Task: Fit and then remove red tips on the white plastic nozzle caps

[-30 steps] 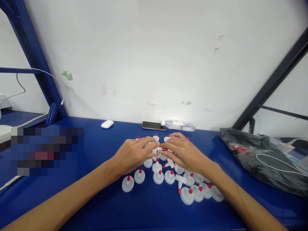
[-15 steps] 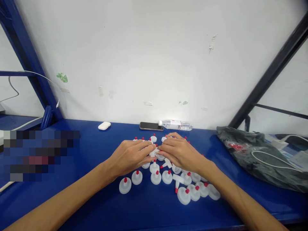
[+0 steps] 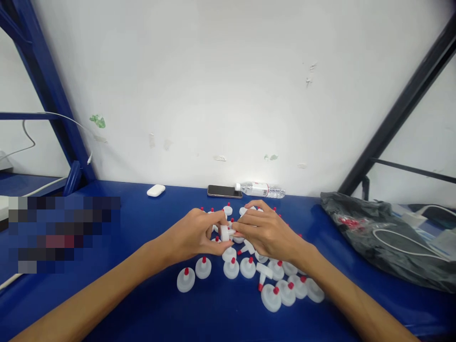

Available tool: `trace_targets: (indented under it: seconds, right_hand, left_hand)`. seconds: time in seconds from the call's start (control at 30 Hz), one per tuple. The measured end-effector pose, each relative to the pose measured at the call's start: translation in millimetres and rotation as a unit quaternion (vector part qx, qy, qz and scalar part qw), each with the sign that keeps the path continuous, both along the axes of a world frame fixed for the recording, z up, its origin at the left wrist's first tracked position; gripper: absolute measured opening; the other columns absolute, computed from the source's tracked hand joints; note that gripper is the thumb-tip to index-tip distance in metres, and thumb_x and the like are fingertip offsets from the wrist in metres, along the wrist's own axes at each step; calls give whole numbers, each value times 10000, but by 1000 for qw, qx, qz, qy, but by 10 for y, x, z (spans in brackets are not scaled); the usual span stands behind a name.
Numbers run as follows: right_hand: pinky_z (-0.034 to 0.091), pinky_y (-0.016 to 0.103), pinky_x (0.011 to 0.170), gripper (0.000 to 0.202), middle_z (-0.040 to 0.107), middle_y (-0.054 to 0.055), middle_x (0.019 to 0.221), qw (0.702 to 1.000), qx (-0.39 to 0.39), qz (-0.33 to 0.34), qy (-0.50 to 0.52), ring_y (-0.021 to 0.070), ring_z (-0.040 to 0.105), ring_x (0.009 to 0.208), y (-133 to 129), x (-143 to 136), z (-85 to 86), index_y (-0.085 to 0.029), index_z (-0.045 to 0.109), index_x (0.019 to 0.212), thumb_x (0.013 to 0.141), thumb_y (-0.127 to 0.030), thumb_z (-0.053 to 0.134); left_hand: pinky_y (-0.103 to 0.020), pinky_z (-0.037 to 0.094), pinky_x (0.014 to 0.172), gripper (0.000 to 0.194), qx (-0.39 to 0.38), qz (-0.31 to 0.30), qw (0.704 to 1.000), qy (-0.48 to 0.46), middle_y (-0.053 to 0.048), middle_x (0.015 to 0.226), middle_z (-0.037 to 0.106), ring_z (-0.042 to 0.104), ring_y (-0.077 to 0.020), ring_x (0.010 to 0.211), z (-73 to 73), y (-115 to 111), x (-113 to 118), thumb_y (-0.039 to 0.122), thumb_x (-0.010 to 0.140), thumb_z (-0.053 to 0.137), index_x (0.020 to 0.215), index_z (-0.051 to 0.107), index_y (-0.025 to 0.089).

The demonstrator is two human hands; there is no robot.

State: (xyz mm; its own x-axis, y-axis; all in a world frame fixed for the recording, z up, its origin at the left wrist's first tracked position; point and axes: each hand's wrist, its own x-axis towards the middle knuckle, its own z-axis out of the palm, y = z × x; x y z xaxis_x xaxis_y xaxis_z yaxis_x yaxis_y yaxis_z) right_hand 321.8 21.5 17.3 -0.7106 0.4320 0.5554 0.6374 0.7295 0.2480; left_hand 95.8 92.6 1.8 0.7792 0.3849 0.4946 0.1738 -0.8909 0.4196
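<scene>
My left hand [image 3: 201, 232] pinches a white nozzle cap [image 3: 224, 232] by its round base, between thumb and fingers. The cap lies on its side in the air, its spout pointing right. My right hand [image 3: 263, 228] closes its fingers on the small red tip cap [image 3: 238, 233] at the spout's end; the fingers partly hide it. Below and around both hands stand several white nozzle caps [image 3: 231, 269] with red tips, mostly upright. One such cap [image 3: 264, 271] is tipped over at the right front, and another [image 3: 246, 247] lies on its side under the right hand.
A blue table [image 3: 149, 304] meets a white wall. Along its back are a white case [image 3: 156, 190], a phone [image 3: 224, 191] and a plastic bottle [image 3: 261, 189] lying down. A dark plastic bag [image 3: 377, 242] with a white cable fills the right side. Blue metal posts [image 3: 53, 90] rise at left.
My left fingers have opened out around the nozzle cap's base, so the cap shows more clearly. My right hand stays at its tip. The view has shifted slightly.
</scene>
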Motion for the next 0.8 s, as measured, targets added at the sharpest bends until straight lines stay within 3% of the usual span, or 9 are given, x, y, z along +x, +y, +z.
trace_targets:
  seconds: [0.07, 0.17, 0.23, 0.3, 0.37, 0.43, 0.5, 0.57, 0.8]
  right_hand:
    - [392, 376, 952, 163, 652, 7, 764, 1000, 18, 8, 6, 132, 562, 706, -20, -20, 8, -150, 639, 1005, 1017, -153, 477]
    - [392, 370, 944, 135, 664, 1, 768, 999, 42, 19, 10, 128, 556, 701, -52, -55, 21, -143, 623, 1030, 1005, -128, 491]
    - [392, 365, 947, 136, 660, -4, 759, 998, 54, 23, 5, 123, 539, 688, -61, -68, 26, -141, 618, 1013, 1000, -112, 486]
    - [389, 365, 953, 153, 656, -4, 757, 998, 57, 19, 1, 120, 534, 687, -51, -59, 23, -140, 621, 998, 1007, -114, 470]
    - [390, 366, 943, 180, 648, 0, 751, 999, 41, 5, -1, 124, 539, 693, -28, -30, 12, -147, 630, 982, 1028, -158, 456]
    - [398, 358, 894, 213, 643, 7, 760, 1000, -3, -20, -8, 133, 543, 700, -7, 5, 1, -158, 639, 963, 1043, -225, 453]
    - [395, 352, 856, 224, 649, 15, 799, 997, -61, -47, -15, 143, 546, 723, -4, 22, -1, -166, 637, 967, 1046, -275, 457]
    - [383, 353, 859, 218, 655, 19, 851, 992, -106, -67, -16, 151, 547, 759, -26, 7, 13, -170, 627, 988, 1044, -300, 462]
    - [363, 330, 801, 306, 613, 19, 797, 988, -135, -77, -10, 153, 482, 720, -89, -81, 54, -164, 576, 861, 1065, -298, 392]
  left_hand:
    - [-198, 305, 417, 232, -118, -12, 993, -1, 122, 461, 455, 389, -50, 393, 42, -22, 0, 332, 788, 729, 884, 558, 207]
    - [-180, 316, 389, 255, -277, -34, 960, 4, 91, 526, 548, 465, -57, 403, 101, -52, -3, 345, 777, 740, 825, 535, 201]
    - [-181, 336, 371, 276, -341, -44, 939, 21, 65, 581, 609, 491, -65, 397, 121, -60, -8, 377, 790, 731, 822, 523, 199]
    - [-187, 353, 375, 280, -342, -43, 938, 35, 57, 610, 635, 494, -65, 396, 115, -52, -15, 404, 815, 712, 853, 525, 199]
    - [-199, 377, 422, 275, -240, -16, 970, 44, 71, 591, 613, 516, -74, 431, 83, -31, -25, 416, 833, 705, 903, 549, 201]
    - [-222, 414, 488, 274, -49, 23, 997, 51, 56, 652, 645, 592, -104, 524, 30, -3, -38, 419, 856, 695, 980, 577, 205]
    - [-242, 464, 550, 260, 145, 41, 987, 47, 11, 824, 711, 678, -145, 672, -28, 22, -52, 405, 907, 645, 1056, 581, 203]
    - [-253, 524, 618, 218, 268, 34, 963, 27, -29, 1003, 726, 720, -171, 819, -70, 34, -63, 351, 961, 573, 1111, 559, 193]
    - [-276, 592, 722, 195, 397, 23, 917, -39, -57, 1025, 744, 731, -172, 871, -27, -31, -44, 234, 961, 570, 1138, 548, 156]
